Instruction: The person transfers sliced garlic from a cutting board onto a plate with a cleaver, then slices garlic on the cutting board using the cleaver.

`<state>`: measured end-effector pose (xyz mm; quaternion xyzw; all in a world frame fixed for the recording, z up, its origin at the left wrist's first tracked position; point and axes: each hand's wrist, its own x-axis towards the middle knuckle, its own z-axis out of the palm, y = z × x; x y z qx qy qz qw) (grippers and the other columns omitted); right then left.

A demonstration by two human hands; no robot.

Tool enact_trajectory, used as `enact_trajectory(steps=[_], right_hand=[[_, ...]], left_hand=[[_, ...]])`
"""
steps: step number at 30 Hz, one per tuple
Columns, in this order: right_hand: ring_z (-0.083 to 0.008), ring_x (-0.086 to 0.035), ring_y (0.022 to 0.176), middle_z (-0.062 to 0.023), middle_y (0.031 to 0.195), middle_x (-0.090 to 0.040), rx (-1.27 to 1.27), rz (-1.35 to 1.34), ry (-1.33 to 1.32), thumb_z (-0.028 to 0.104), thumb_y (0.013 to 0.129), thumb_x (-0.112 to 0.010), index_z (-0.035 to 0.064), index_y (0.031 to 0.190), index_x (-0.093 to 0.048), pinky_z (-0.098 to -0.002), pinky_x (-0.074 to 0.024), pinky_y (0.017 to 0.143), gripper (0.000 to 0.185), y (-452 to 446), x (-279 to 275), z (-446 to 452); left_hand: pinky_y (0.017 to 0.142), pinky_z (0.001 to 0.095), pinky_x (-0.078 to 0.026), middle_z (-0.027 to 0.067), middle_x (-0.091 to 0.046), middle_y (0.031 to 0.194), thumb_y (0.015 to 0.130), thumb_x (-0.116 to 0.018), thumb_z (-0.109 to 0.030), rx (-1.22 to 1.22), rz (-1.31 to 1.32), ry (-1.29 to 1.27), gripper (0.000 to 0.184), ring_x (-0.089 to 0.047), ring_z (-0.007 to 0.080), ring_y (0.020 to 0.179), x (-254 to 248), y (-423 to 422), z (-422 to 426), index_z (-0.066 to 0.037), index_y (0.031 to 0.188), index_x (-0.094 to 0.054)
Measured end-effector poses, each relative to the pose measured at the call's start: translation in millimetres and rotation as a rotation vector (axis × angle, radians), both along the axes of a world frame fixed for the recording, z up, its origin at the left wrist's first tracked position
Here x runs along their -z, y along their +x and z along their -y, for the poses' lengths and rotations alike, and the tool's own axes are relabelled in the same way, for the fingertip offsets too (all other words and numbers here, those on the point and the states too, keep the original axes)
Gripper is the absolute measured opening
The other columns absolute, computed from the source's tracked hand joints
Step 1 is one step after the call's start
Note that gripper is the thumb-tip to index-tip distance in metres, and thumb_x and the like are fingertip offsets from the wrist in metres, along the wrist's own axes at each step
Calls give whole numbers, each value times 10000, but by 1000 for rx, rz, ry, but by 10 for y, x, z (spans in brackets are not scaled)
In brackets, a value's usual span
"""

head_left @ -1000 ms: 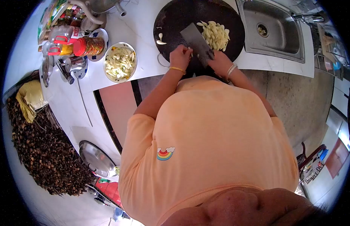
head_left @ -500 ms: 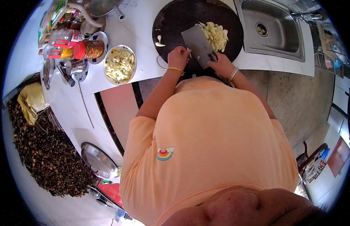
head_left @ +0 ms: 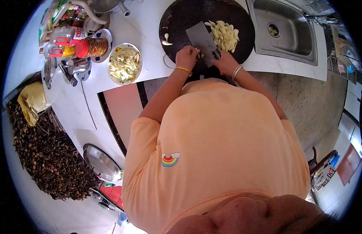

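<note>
My right hand (head_left: 226, 63) is wrapped round the handle of a broad cleaver (head_left: 203, 40), its blade slanting over a dark round chopping board (head_left: 181, 21). Left of the blade, my left hand (head_left: 187, 57) has its fingers bent together on a garlic clove, mostly hidden by the fingertips. Small pale bits (head_left: 200, 55) lie between those fingertips and the blade. A heap of sliced garlic (head_left: 224, 36) covers part of the board right of the cleaver. Two or so whole garlic cloves (head_left: 166, 40) rest at the board's left side.
A bowl (head_left: 110, 72) full of peeled garlic cloves stands left of the board. Beyond it are a red-lidded jar (head_left: 91, 47), bottles and metal cups. A steel sink (head_left: 263, 46) borders the board on the right. The counter's front edge runs close to my body.
The cleaver has shifted slightly up and left, and my right hand moved up with it. My left hand stays beside the blade, and small pale bits now show near its fingertips.
</note>
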<state>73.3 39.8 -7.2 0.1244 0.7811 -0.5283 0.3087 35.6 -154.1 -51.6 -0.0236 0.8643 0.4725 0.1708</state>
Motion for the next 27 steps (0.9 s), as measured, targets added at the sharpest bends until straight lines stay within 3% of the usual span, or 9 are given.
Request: enact_trajectory(steps=[4, 5, 7, 10, 14, 16, 19, 22, 27], right_hand=[[-238, -592, 483, -174, 718, -626, 26, -129, 46, 200, 843, -640, -62, 1009, -555, -363, -497, 495, 322, 82, 252, 86], [-244, -598, 488, -179, 726, -631, 35, -167, 59, 203, 844, -641, -62, 1013, -556, -365, -501, 501, 325, 99, 275, 85], [-281, -629, 545, -195, 759, -646, 123, -2, 31, 219, 843, -642, -76, 1032, -562, -388, -519, 558, 359, 106, 91, 127], [-311, -651, 611, -212, 788, -656, 243, -147, 102, 235, 838, -649, -93, 1057, -559, -404, -529, 617, 404, 165, 68, 254], [-316, -657, 636, -213, 815, -659, 371, -223, 127, 234, 831, -654, -92, 1079, -555, -405, -531, 644, 421, 257, -97, 359], [-345, -664, 691, -239, 856, -657, 228, -282, 263, 242, 835, -649, -96, 1079, -552, -418, -532, 680, 428, 314, -28, 389], [-380, -657, 773, -262, 894, -649, 203, -211, 230, 252, 832, -646, -93, 1066, -556, -434, -522, 735, 426, 388, -22, 485], [-431, -626, 889, -293, 927, -632, 217, 16, 109, 259, 821, -639, -94, 1036, -552, -457, -497, 823, 423, 392, -240, 603], [-449, -612, 915, -304, 936, -626, 335, -250, 403, 263, 815, -619, -87, 1021, -549, -471, -485, 846, 412, 367, 124, 610]], left_hand=[[537, 331, -524, 96, -650, 661, 870, -682, -273, 24, 17, -75, 271, -652, 174, 541, 101, -60, -9, -14, 814, -627], [567, 349, -530, 110, -655, 668, 879, -666, -291, 54, -69, -129, 285, -655, 208, 543, 111, -57, -3, -16, 813, -626], [596, 367, -535, 125, -659, 676, 887, -649, -309, 109, -163, -185, 301, -659, 242, 545, 155, -44, 13, -19, 812, -625], [648, 430, -518, 154, -662, 688, 905, -614, -325, 146, -317, -275, 310, -667, 337, 657, 124, -38, 30, -22, 841, -625], [685, 442, -508, 169, -657, 773, 898, -624, -283, 230, -198, -171, 268, -652, 343, 739, 35, -130, 177, -16, 887, -618], [744, 439, -496, 171, -616, 881, 864, -652, -213, 125, -514, -157, 205, -611, 343, 812, -85, -229, 429, -22, 928, -611], [796, 438, -473, 152, -568, 937, 805, -685, -157, 137, -784, -466, 195, -568, 340, 899, -299, -359, 770, -48, 946, -607], [776, 447, -478, 154, -579, 917, 801, -697, -182, 330, -644, -571, 220, -576, 344, 887, -231, -458, 1014, -48, 955, -615], [706, 441, -505, 160, -658, 779, 806, -721, -287, 369, -436, -346, 279, -641, 338, 773, -96, -399, 839, -22, 840, -638]])
